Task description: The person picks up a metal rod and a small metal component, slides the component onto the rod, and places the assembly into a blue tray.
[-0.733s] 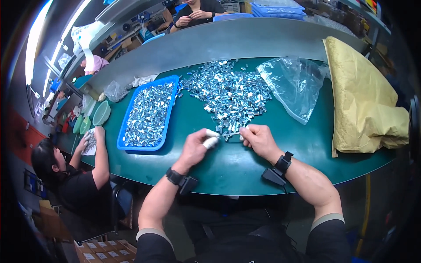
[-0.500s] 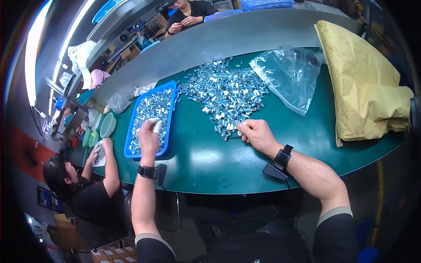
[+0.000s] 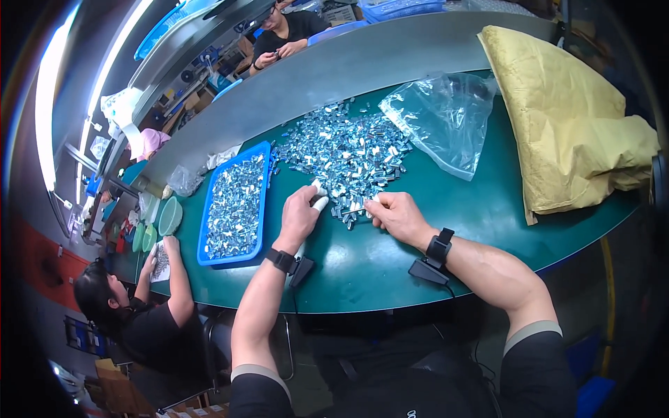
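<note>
A heap of small shiny metal pieces (image 3: pixel 348 150) lies spread over the green table. At the heap's near left edge is my left hand (image 3: pixel 301 217), its thumb and forefinger apart and capped with white finger covers; I see nothing between them. My right hand (image 3: pixel 401 217) is closed in a pinch at the heap's near tip, on a thin, light, stick-like thing (image 3: pixel 355 210) pointing left over the nearest pieces. Its exact kind is too small to make out. Left of the heap, a blue tray (image 3: pixel 262 209) holds many of the same metal pieces.
A clear plastic bag (image 3: pixel 446 129) lies right of the heap, and a large yellow paper sack (image 3: pixel 557 125) stands farther right. A metal partition (image 3: pixel 293 70) borders the table's far side. Co-workers sit at left and beyond the partition. Green bowls (image 3: pixel 171 216) stand at far left.
My left hand has moved right, from over the blue tray to the edge of the heap. My right hand stays by the heap's near tip, still pinching the thin stick-like thing.
</note>
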The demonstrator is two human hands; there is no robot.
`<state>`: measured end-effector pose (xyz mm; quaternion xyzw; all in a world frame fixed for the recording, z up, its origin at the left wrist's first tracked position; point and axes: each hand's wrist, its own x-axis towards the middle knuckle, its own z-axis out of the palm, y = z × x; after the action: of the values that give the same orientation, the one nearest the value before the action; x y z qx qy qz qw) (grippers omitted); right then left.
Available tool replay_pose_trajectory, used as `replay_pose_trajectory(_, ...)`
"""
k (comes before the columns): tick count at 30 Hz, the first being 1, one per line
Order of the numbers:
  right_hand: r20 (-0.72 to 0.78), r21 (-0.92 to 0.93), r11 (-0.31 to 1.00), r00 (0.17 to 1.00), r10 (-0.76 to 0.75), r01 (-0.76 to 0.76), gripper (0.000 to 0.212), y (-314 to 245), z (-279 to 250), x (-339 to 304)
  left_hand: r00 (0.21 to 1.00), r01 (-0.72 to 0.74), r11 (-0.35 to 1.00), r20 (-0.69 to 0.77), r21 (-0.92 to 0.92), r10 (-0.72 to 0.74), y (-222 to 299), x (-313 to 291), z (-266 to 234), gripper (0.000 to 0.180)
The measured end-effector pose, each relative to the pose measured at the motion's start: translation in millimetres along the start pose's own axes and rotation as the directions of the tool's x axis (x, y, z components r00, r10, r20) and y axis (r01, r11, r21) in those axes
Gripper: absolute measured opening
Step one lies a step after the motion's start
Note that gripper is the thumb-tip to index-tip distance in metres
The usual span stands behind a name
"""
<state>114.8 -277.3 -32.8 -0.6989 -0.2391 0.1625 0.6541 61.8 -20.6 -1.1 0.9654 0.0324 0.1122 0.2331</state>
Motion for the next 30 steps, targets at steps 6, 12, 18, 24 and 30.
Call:
replay_pose_trajectory(6, -0.023, 0.046, 0.998, 0.999, -0.032, 0.033, 0.035, 8.2, -1.6, 2.5, 0.971, 0.225, 0.655, 0.109, -0.721, -0.212, 9.5, -32.9, 15.4, 0.018)
replay_pose_trajectory(12, -0.023, 0.048, 0.998, 0.999, -0.03, 0.031, 0.032, 7.9, 0.6, 2.5, 0.965, 0.233, 0.528, 0.129, -0.816, -0.226, 19.3, -52.7, 25.7, 0.017)
replay_pose_trajectory(18, 0.009, 0.012, 1.0, 1.0, -0.019, 0.019, 0.03, 5.6, 0.0, 1.3, 0.965, 0.213, 0.432, 0.12, -0.876, -0.233, 15.1, -55.5, 30.9, 0.018)
replay_pose_trajectory(24, 0.019, 0.059, 0.998, 0.999, -0.034, 0.033, 0.028, 10.1, 1.9, 2.6, 0.967, 0.22, 0.457, 0.129, -0.862, -0.22, 16.6, -57.4, 30.7, 0.017)
replay_pose_trajectory(30, 0.094, 0.059, 0.998, 0.995, -0.029, 0.023, 0.02, 8.7, -1.0, 2.4, 0.968, 0.232, 0.463, 0.155, -0.855, -0.199, 19.6, -57.3, 29.2, 0.017)
